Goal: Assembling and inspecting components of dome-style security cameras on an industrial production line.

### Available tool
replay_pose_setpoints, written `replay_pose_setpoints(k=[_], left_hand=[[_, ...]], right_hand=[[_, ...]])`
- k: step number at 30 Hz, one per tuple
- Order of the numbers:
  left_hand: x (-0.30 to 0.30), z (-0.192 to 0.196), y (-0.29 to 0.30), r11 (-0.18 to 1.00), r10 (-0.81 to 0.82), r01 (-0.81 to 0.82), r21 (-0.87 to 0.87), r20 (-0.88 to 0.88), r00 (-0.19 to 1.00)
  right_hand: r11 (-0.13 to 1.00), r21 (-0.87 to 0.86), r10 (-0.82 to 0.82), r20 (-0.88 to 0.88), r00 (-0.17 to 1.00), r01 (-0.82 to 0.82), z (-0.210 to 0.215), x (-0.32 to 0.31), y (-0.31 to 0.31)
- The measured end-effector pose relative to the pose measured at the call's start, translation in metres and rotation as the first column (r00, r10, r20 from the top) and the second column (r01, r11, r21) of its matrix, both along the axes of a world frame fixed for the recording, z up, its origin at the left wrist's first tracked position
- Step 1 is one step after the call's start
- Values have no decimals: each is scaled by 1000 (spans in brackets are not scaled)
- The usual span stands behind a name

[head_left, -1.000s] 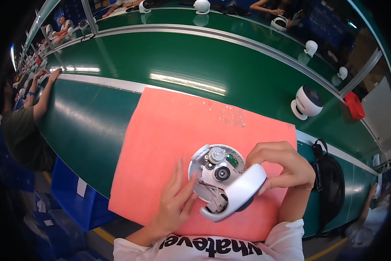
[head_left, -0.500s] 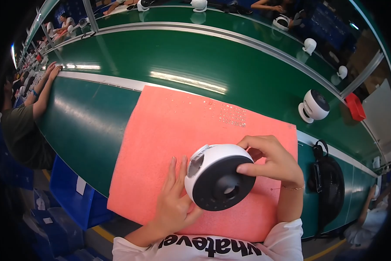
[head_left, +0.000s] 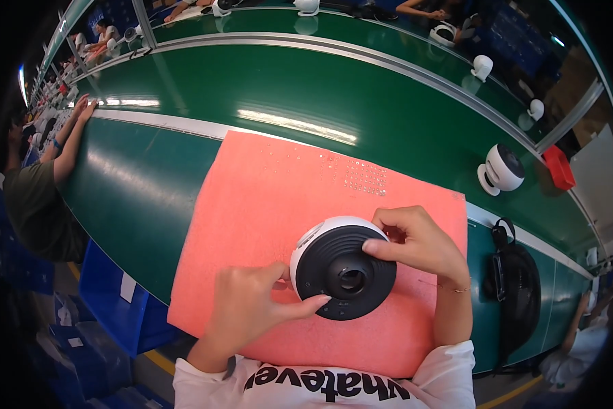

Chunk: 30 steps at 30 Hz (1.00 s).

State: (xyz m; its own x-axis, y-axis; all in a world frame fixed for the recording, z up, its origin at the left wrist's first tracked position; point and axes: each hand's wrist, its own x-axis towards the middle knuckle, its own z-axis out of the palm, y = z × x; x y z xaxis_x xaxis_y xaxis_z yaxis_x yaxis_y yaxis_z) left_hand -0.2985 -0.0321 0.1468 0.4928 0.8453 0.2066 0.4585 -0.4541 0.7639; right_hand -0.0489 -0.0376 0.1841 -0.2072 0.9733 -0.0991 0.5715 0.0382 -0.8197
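Observation:
A round white device (head_left: 306, 244) with a black ringed face is held above a pink foam mat (head_left: 231, 204). The face has a dark hole at its centre and small marks near its lower edge. My right hand (head_left: 422, 242) is closed on the device's right side, thumb on the black face and fingers behind the white shell. My left hand (head_left: 245, 300) pinches the lower left rim, thumb tip on the face by the small marks and bent fingers against the side. Several tiny shiny pieces (head_left: 365, 178) lie in rows on the mat's far part.
A similar white device (head_left: 502, 169) stands on the green belt (head_left: 286, 88) beyond, near a red bin (head_left: 558, 168). On the right lies a black bag (head_left: 519, 293). At left are a blue crate (head_left: 115, 293) and a co-worker's arms (head_left: 66, 146).
The device has turned so its black face points more upward toward me. My left hand has shifted from flat fingers along its left side to a pinch with the thumb on the face.

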Motion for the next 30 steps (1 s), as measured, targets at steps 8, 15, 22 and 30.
replay_pose_setpoints(k=[8,15,22,30], left_hand=[[2,14,23,985,-164,142,-97,-265,950],[1,9,24,983,-166,136,-120,-300,939],[4,18,26,982,-183,155,-107,-335,924],[2,18,25,986,-161,135,-100,-331,930]], right_hand=[[994,14,-109,281,954,109,-3,-8,-2],[964,213,-226,360,905,156,-8,-14,1],[987,133,-136,370,919,93,-9,-7,0],[835,483,56,405,913,-265,10,-32,-22]])
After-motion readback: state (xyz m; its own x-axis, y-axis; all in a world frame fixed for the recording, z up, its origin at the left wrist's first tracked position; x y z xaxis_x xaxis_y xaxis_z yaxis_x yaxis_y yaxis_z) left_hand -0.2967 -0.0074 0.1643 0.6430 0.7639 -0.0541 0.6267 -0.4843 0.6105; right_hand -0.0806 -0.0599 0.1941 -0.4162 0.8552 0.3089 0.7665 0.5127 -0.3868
